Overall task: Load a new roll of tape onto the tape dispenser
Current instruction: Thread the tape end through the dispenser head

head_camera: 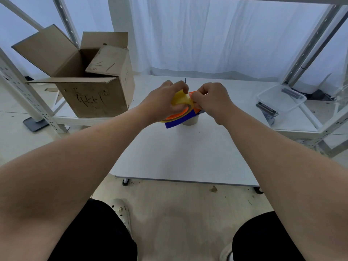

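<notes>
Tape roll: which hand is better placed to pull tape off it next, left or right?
Probably right. The right hand pinches at the edge of the tape roll, so it could draw tape out. The left hand is wrapped round the roll and steadies it against the dispenser.

**Both hands at the tape roll**

Above the white worktop (178,157), the left hand (165,102) grips a yellow tape roll (181,99) against the orange-and-blue tape dispenser (180,119). The right hand (212,100) pinches the roll's edge.
</notes>
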{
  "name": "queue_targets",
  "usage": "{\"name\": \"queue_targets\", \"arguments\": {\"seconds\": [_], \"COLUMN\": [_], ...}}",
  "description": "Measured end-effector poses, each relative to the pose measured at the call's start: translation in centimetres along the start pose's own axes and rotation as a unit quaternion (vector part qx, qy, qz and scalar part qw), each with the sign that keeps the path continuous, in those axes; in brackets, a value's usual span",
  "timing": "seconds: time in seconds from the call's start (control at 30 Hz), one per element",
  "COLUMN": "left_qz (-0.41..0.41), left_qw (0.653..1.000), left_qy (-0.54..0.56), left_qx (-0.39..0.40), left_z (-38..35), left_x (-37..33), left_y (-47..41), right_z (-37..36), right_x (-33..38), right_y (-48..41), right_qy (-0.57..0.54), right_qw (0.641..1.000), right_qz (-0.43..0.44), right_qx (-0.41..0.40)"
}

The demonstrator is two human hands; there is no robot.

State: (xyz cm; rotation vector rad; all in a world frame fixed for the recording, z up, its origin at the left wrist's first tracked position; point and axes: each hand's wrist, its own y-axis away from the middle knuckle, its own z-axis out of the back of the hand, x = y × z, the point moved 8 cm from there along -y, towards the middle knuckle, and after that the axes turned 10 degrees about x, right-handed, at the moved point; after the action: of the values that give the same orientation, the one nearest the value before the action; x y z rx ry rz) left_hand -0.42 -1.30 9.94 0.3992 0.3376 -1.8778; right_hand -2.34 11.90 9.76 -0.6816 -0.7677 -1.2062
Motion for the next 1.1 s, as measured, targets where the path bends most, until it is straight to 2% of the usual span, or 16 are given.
{"name": "queue_targets", "arguments": {"seconds": [0.2, 0.33, 0.47, 0.77, 0.9, 1.1], "left_qz": [0.007, 0.003, 0.006, -0.006, -0.006, 0.033], "left_qw": [1.000, 1.000, 1.000, 1.000, 1.000, 0.999], "left_qy": [0.007, 0.002, 0.001, -0.013, -0.010, 0.007], "left_qx": [-0.003, -0.003, 0.001, 0.014, 0.008, -0.005], "left_z": [0.1, -0.1, -0.2, -0.6, -0.4, -0.6], "left_x": [0.4, 0.3, 0.3, 0.3, 0.0, 0.7], "left_y": [0.1, 0.0, 0.0, 0.1, 0.2, -0.1], "right_z": [-0.1, -1.0, -0.5, -1.0, -0.7, -0.8], "right_x": [-0.2, 0.3, 0.7, -0.4, -0.1, 1.7], "right_y": [-0.3, 0.1, 0.1, -0.2, -0.3, -0.4], "right_qy": [-0.077, -0.037, -0.020, -0.045, -0.020, 0.135], "right_qw": [0.997, 0.997, 0.999, 0.995, 0.997, 0.990], "right_qz": [-0.017, 0.014, 0.023, -0.046, -0.032, 0.011], "right_qx": [0.020, 0.070, 0.038, 0.081, 0.060, 0.026]}}
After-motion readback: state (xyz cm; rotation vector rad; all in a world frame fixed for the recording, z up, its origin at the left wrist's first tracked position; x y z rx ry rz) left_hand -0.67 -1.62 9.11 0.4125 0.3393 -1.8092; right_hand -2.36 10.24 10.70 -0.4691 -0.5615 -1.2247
